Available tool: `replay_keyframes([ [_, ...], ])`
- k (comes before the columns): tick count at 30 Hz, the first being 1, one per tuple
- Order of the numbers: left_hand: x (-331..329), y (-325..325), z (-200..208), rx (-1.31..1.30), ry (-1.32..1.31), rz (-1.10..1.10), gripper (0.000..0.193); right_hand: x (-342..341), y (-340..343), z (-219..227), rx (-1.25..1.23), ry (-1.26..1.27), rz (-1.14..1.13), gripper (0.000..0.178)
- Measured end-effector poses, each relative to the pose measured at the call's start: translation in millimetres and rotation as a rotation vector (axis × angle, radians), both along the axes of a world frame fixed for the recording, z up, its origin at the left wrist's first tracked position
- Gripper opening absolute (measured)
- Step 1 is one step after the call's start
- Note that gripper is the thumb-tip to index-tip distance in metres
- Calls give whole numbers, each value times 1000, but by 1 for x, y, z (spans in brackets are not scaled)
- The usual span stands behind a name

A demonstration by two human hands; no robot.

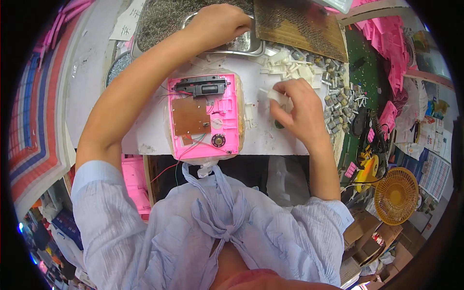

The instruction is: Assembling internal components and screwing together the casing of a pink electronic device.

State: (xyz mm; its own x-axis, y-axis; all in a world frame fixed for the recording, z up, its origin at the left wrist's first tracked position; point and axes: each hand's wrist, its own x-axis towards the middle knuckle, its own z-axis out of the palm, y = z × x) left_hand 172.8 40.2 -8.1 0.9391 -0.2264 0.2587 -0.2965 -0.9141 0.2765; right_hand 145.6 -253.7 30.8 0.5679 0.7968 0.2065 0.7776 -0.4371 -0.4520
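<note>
My left hand (220,24) reaches across to the metal tray (263,50) at the back, its fingertips pinched together at the tray's right part. Anything between them is too small to make out. My right hand (302,104) is closed on a white plastic part (275,95) with a thin stem, held above the table right of the pink casing. That pink plastic casing (232,140) lies open in front of me on a plastic-wrapped pad (241,121). Inside it are a black module (200,87), a brown circuit board (191,116), a small round speaker (218,140) and loose wires.
Heaps of small metal screws (162,21) fill the tray, and more lie on a cardboard sheet (309,31). White plastic parts (290,63) and several small motors (336,104) are piled at the right. A yellow fan (396,195) stands beyond the table's right edge.
</note>
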Motion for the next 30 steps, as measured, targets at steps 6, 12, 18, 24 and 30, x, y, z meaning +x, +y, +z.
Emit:
replay_keyframes([
  [6,27,-34,-4,-21,329,337,29,-15,-27,7,-8,60,-74,25],
  [12,27,-33,-11,-19,328,419,25,-17,-20,11,121,-39,-68,27],
  [18,-37,-10,3,-360,-188,260,18,-36,-21,13,217,102,-101,31],
  [24,-117,9,22,-855,34,277,23,-52,-4,9,345,158,-65,31],
  [30,-193,-32,41,-1432,445,99,16,-56,30,10,600,227,133,32],
])
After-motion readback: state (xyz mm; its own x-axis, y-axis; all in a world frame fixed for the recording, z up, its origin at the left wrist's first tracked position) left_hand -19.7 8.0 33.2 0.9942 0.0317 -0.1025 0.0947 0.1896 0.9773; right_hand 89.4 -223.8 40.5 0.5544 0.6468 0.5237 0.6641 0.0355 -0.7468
